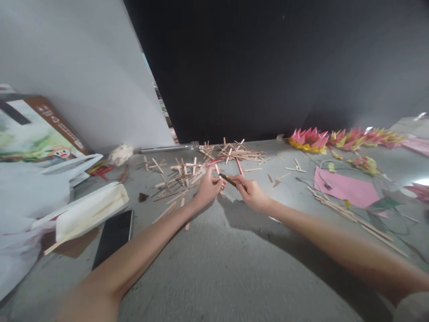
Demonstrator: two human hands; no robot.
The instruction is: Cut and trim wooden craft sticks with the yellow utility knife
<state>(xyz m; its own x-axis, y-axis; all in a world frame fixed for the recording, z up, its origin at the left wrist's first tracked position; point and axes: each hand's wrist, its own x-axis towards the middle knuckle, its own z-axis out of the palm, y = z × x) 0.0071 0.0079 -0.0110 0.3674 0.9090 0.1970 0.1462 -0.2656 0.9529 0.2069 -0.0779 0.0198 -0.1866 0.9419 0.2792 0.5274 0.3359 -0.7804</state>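
Both my arms reach forward over a grey floor. My left hand (208, 188) is closed, pinching a small wooden stick (217, 169) at its fingertips. My right hand (251, 192) is closed around a dark tool with a yellow band (228, 180), whose tip points at the left hand. The two hands nearly touch. Just beyond them lie several loose wooden sticks and stick crosses (182, 172), with a denser heap (234, 152) further back.
A black phone (114, 235) lies by my left forearm, next to white folded material (90, 212) and a printed box (36, 129). Pink paper (345, 188), long sticks (355, 219) and pink-yellow folded paper flowers (311, 139) lie at the right. A dark wall stands behind.
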